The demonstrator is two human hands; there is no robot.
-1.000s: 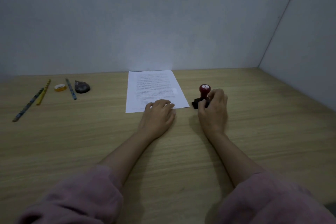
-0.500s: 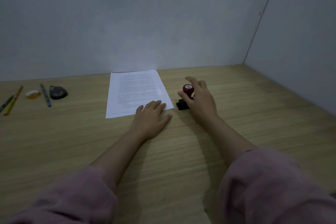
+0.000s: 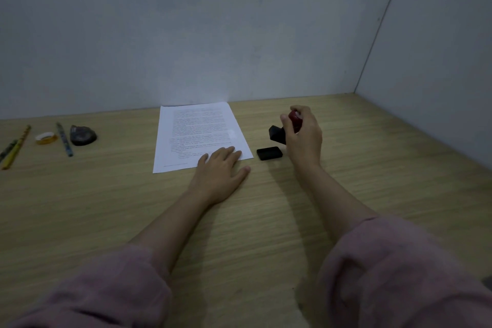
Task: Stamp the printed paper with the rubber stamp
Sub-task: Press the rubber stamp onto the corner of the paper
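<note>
A white printed paper [image 3: 197,130] lies flat on the wooden desk [image 3: 266,221], its far edge near the back wall. My left hand [image 3: 221,168] rests palm down with its fingers spread on the paper's near right corner. To the right, my right hand [image 3: 302,136] grips the rubber stamp [image 3: 279,132] by its red knob and holds it tilted above the desk, its black base pointing left. A flat black stamp cover [image 3: 269,153] lies on the desk just below the stamp, right of the paper.
At the far left lie two pencils [image 3: 13,148], a roll of yellow tape [image 3: 45,138], a blue pen [image 3: 64,138] and a dark tape dispenser [image 3: 82,135]. Grey walls close the desk at the back and right.
My right hand closed on the stamp's red knob and lifted it off its black cover, which stays on the desk. My left hand stayed on the paper.
</note>
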